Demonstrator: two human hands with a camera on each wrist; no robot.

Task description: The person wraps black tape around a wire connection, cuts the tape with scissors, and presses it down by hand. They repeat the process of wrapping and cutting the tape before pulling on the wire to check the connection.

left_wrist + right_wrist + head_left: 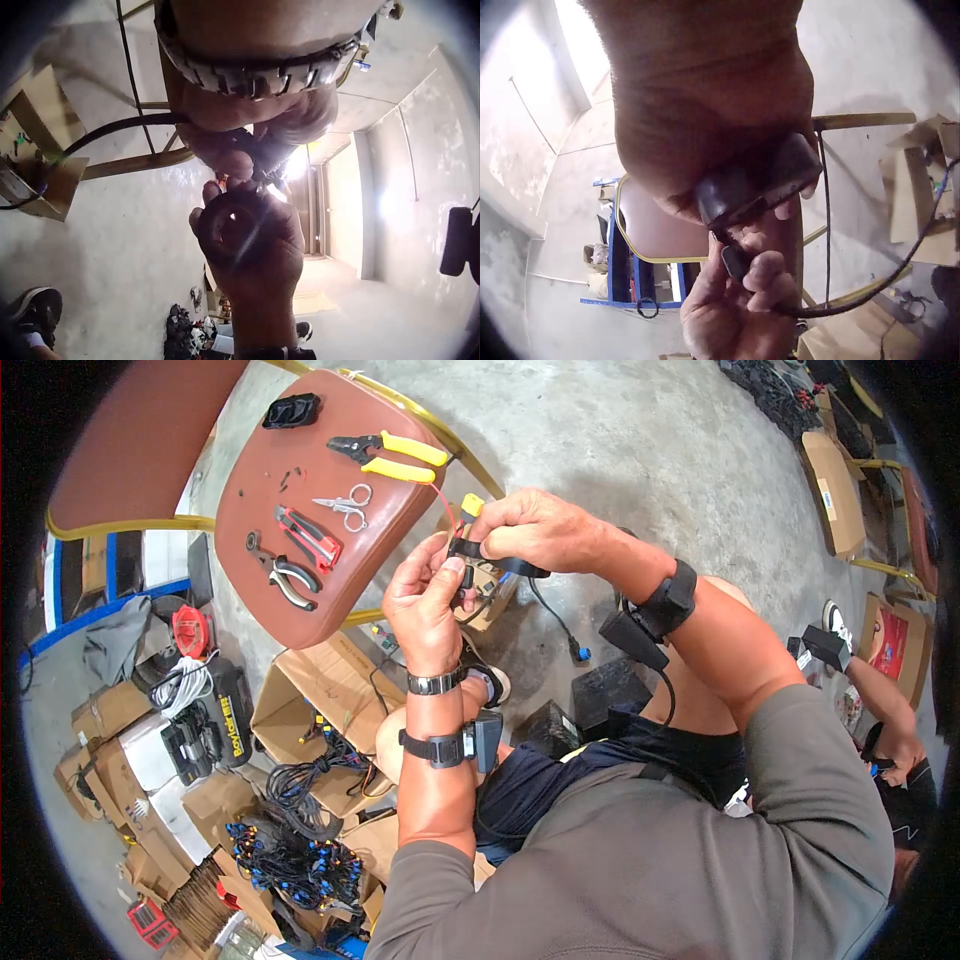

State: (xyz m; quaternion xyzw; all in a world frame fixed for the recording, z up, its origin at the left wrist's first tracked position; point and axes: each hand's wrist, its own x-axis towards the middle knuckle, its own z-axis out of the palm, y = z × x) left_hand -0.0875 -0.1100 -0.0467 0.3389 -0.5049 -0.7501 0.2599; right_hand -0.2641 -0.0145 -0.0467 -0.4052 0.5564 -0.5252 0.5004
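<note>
A roll of black tape [761,184] is in my right hand [540,532], its ring [217,232] facing the left wrist view. A short strip of tape [465,547] spans between the hands. My left hand [425,600] pinches a small black part [735,262] and a dark cable [855,301] between thumb and fingers, just below the right fingers. A yellow connector [472,507] with a red wire stands up above both hands. Exactly how the tape lies on the wires is hidden by the fingers.
On the brown chair seat [250,490] lie yellow-handled strippers [400,455], scissors [350,507], a red cutter [308,540], pliers [290,580] and a black part [291,411]. Cardboard boxes [320,690] and bundled cables [300,865] stand below. Another person's arm [885,705] shows at right.
</note>
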